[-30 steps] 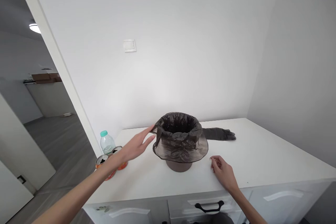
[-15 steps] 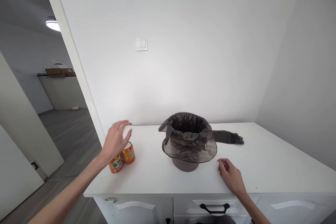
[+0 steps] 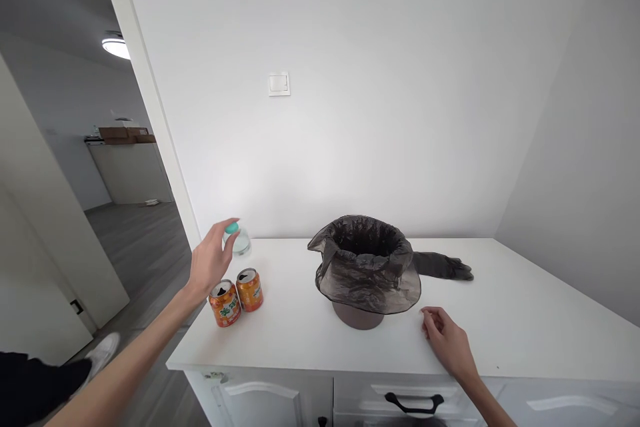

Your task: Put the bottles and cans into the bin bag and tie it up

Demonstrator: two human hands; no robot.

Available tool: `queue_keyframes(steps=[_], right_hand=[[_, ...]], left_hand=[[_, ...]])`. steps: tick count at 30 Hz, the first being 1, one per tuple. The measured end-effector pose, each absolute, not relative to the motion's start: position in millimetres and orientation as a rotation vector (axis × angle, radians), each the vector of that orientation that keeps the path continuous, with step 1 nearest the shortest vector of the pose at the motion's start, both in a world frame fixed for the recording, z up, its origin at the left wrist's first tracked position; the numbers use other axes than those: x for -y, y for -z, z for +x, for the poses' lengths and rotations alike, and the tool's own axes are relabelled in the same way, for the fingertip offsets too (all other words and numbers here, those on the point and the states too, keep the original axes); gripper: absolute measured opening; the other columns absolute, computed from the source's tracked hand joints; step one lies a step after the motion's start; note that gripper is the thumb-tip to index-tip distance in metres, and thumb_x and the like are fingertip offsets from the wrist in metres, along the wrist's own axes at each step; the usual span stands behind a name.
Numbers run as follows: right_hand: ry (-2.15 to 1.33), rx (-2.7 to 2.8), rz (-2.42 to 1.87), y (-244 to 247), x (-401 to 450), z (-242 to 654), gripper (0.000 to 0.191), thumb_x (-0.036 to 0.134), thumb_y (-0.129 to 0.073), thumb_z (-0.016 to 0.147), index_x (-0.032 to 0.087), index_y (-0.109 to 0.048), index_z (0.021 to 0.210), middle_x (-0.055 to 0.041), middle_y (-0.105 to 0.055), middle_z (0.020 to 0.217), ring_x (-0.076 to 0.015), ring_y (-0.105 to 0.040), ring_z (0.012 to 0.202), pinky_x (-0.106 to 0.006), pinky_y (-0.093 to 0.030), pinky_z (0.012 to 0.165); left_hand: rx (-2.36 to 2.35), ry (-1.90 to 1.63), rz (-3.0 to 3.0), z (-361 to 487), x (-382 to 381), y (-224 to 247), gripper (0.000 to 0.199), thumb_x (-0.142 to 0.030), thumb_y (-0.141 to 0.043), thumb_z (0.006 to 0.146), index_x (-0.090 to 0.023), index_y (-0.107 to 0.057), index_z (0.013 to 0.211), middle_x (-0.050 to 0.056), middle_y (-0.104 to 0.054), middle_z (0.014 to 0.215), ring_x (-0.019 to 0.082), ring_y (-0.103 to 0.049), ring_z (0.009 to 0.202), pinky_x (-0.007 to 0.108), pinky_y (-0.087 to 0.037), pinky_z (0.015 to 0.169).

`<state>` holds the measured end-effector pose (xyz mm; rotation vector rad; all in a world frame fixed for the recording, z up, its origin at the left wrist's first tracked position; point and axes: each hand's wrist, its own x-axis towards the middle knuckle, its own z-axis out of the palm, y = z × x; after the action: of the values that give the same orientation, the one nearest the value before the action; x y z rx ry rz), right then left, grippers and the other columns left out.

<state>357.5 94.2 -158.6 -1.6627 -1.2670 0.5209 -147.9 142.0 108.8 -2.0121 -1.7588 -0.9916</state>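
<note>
My left hand point(image 3: 213, 257) is closed, thumb and fingers pinching the teal cap point(image 3: 232, 227) of a clear bottle point(image 3: 241, 244) at the back left of the cabinet top. The fingers partly cover the bottle. Just in front of that hand stand two opened orange drink cans, a left can point(image 3: 225, 304) and a right can point(image 3: 249, 290). My right hand point(image 3: 447, 340) rests on the white top with its fingers curled and nothing visible in them. Between my hands stands a brown trash bin point(image 3: 358, 317), lined with a dark translucent bag point(image 3: 367, 283) folded over its rim.
Behind the bin, a dark crumpled plastic strip point(image 3: 444, 266) lies to the right. The white cabinet point(image 3: 300, 353) has a black drawer handle point(image 3: 414, 404) below its front edge. A wall with a light switch point(image 3: 279, 84) rises behind. A person's shoe point(image 3: 104, 350) shows at lower left.
My left hand has moved back past the cans and closed on the bottle cap. Both cans show fully now. A person's shoe and dark trouser leg have come into view. My right hand stays put.
</note>
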Motion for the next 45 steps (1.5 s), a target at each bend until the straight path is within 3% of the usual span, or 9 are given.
queue_keyframes(steps=[3, 9, 15, 19, 21, 25, 31, 38, 45], right_hand=[[-0.510, 1.270, -1.656, 159, -96, 358, 0.039, 0.058, -0.046, 0.089, 0.025, -0.065, 0.097, -0.0023, -0.072, 0.072, -0.0238, -0.069, 0.066, -0.036, -0.050, 0.071], [-0.510, 1.268, -1.656, 163, -101, 361, 0.038, 0.056, -0.047, 0.088, 0.025, -0.066, 0.096, -0.0025, -0.072, 0.073, -0.0233, -0.068, 0.067, -0.034, -0.050, 0.070], [-0.505, 1.258, -1.662, 158, -104, 359, 0.039, 0.058, -0.045, 0.088, 0.025, -0.065, 0.095, -0.0038, -0.073, 0.074, -0.0242, -0.068, 0.068, -0.035, -0.049, 0.069], [-0.527, 1.247, -1.653, 153, -103, 357, 0.039, 0.059, -0.047, 0.086, 0.026, -0.066, 0.093, -0.0034, -0.073, 0.073, -0.0240, -0.069, 0.068, -0.034, -0.050, 0.068], [-0.535, 1.239, -1.655, 152, -102, 356, 0.039, 0.059, -0.047, 0.085, 0.026, -0.066, 0.092, -0.0031, -0.073, 0.073, -0.0237, -0.070, 0.069, -0.034, -0.050, 0.069], [-0.558, 1.262, -1.671, 149, -99, 355, 0.042, 0.061, -0.044, 0.086, 0.025, -0.064, 0.096, -0.0028, -0.073, 0.075, -0.0235, -0.070, 0.071, -0.034, -0.050, 0.073], [-0.565, 1.279, -1.703, 145, -95, 352, 0.045, 0.063, -0.042, 0.085, 0.025, -0.063, 0.097, -0.0038, -0.073, 0.077, -0.0246, -0.069, 0.074, -0.036, -0.049, 0.075], [-0.546, 1.269, -1.698, 156, -96, 354, 0.044, 0.062, -0.045, 0.083, 0.025, -0.064, 0.097, -0.0037, -0.074, 0.078, -0.0238, -0.069, 0.072, -0.034, -0.050, 0.072], [-0.525, 1.270, -1.719, 157, -95, 353, 0.045, 0.062, -0.045, 0.082, 0.025, -0.065, 0.097, -0.0041, -0.074, 0.076, -0.0246, -0.069, 0.072, -0.035, -0.049, 0.073]], left_hand=[[1.406, 1.421, -2.013, -101, -116, -146, 0.043, -0.049, -0.047, 0.103, -0.027, -0.053, 0.140, 0.009, -0.068, 0.134, 0.028, -0.067, 0.117, 0.042, -0.056, 0.097], [1.063, 1.772, -2.298, 9, -87, -189, 0.035, -0.048, -0.048, 0.104, -0.028, -0.053, 0.134, 0.009, -0.070, 0.130, 0.023, -0.066, 0.123, 0.041, -0.060, 0.095], [1.145, 1.556, -2.860, 75, -122, -159, 0.031, -0.044, -0.047, 0.104, -0.028, -0.056, 0.129, 0.007, -0.073, 0.126, 0.023, -0.069, 0.119, 0.039, -0.060, 0.095], [1.125, 0.961, -3.247, 84, -144, -139, 0.032, -0.046, -0.052, 0.101, -0.030, -0.064, 0.126, 0.003, -0.075, 0.121, 0.023, -0.074, 0.104, 0.038, -0.059, 0.095], [1.075, 0.791, -3.264, 80, -146, -134, 0.036, -0.049, -0.052, 0.101, -0.033, -0.065, 0.131, 0.001, -0.074, 0.127, 0.023, -0.073, 0.108, 0.040, -0.056, 0.101], [1.113, 1.037, -3.057, 53, -140, -123, 0.042, -0.051, -0.041, 0.106, -0.036, -0.061, 0.139, 0.000, -0.068, 0.140, 0.024, -0.065, 0.125, 0.038, -0.054, 0.104], [1.340, 1.146, -2.606, -47, -145, -84, 0.044, -0.051, -0.042, 0.105, -0.031, -0.059, 0.139, 0.007, -0.066, 0.138, 0.028, -0.060, 0.129, 0.047, -0.052, 0.106], [1.749, 0.739, -2.325, -173, -150, -22, 0.062, -0.064, -0.051, 0.094, -0.024, -0.056, 0.141, 0.013, -0.062, 0.142, 0.036, -0.053, 0.137, 0.053, -0.042, 0.113], [1.972, 0.519, -2.304, -207, -133, 4, 0.086, -0.069, -0.053, 0.088, -0.011, -0.042, 0.152, 0.022, -0.051, 0.154, 0.038, -0.049, 0.142, 0.049, -0.044, 0.113]])
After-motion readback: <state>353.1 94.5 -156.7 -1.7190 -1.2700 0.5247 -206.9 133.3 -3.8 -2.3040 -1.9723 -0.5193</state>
